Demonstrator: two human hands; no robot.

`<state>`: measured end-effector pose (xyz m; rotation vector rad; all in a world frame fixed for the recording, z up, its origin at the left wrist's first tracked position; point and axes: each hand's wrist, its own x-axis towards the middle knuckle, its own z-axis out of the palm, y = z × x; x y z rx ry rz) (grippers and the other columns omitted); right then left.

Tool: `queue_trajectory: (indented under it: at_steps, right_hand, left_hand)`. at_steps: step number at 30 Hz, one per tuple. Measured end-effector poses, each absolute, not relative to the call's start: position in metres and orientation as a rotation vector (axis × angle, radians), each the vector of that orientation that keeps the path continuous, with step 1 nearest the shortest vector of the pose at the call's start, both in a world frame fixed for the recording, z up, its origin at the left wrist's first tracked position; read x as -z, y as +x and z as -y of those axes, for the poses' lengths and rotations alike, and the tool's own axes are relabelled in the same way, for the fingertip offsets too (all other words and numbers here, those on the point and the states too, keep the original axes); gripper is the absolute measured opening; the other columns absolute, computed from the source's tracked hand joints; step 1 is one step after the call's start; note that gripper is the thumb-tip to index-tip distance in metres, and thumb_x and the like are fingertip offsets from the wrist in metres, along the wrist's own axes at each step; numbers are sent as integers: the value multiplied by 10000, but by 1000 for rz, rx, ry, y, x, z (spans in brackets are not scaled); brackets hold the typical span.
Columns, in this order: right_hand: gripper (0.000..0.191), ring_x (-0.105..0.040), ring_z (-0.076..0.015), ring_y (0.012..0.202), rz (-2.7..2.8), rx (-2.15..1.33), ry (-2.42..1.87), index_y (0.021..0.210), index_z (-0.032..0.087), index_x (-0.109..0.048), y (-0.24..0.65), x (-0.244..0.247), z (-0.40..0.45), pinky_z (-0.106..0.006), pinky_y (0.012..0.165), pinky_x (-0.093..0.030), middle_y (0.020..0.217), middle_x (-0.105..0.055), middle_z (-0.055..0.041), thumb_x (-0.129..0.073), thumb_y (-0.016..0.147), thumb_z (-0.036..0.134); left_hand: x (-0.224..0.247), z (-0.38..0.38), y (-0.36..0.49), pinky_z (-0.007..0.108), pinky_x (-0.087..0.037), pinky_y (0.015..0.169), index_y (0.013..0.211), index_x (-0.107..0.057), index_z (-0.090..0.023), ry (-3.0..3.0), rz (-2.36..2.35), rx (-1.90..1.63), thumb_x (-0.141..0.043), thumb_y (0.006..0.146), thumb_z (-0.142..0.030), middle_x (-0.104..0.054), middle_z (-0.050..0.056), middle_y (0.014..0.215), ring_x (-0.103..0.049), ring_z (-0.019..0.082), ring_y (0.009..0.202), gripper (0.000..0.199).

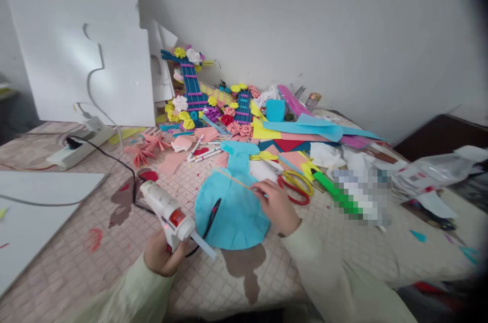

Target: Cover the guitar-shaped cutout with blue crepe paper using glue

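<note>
My left hand [164, 254] is wrapped round the handle of a white glue gun [163, 206], with a pale glue stick [203, 244] poking out of its back end. Its black cord loops over a round light-blue paper piece [244, 221] lying on the table. Between the fingertips of my right hand [276, 206] is a thin orange stick [233, 178], held over the upper part of the blue piece. A narrower blue neck with a wider top [239, 152] extends from the round part.
Scissors [295, 186], a green marker [335, 192] and plastic bags [430, 173] lie right. Paper flowers [231, 122] and coloured sheets [305, 129] pile up behind. A power strip [82, 145] and white board [46, 216] are left.
</note>
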<state>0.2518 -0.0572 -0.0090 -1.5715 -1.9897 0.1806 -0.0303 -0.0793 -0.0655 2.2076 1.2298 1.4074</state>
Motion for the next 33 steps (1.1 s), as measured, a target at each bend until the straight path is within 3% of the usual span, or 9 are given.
queue_trajectory:
  at_steps: [8,15,24,33]
  right_hand:
    - [201,-509,-203,852,2193,-57,-1616,929,179,-639,228,22,25,-327,769,-397,903,-587,-78,-470,833,129]
    - [281,-462,-199,927,2493,184,-1437,1119,208,-567,217,15,28,-393,858,-276,1004,-555,-78,-469,858,168]
    - [238,-452,-198,952,2544,260,-1427,1061,199,-591,217,13,19,-445,894,-184,971,-603,-58,-434,883,184]
    - [199,-446,-192,935,2512,278,-1467,961,188,-620,219,10,11,-436,881,-163,970,-584,-58,-443,879,223]
  left_hand:
    - [66,80,-27,233,-368,448,669,-492,-200,2153,-1213,-1446,-433,793,-232,-472,-21,521,-428,103,440,141]
    - [62,74,-38,207,-389,432,669,-455,-202,2283,-946,-1302,-481,728,-138,-503,-17,555,-446,93,445,91]
    - [67,81,-32,288,-411,489,614,-433,-200,2141,-1106,-1338,-423,770,-226,-504,30,546,-465,144,506,158]
    - [52,75,-29,221,-399,436,651,-439,-197,2266,-934,-1433,-460,728,-139,-492,-5,548,-461,110,466,99]
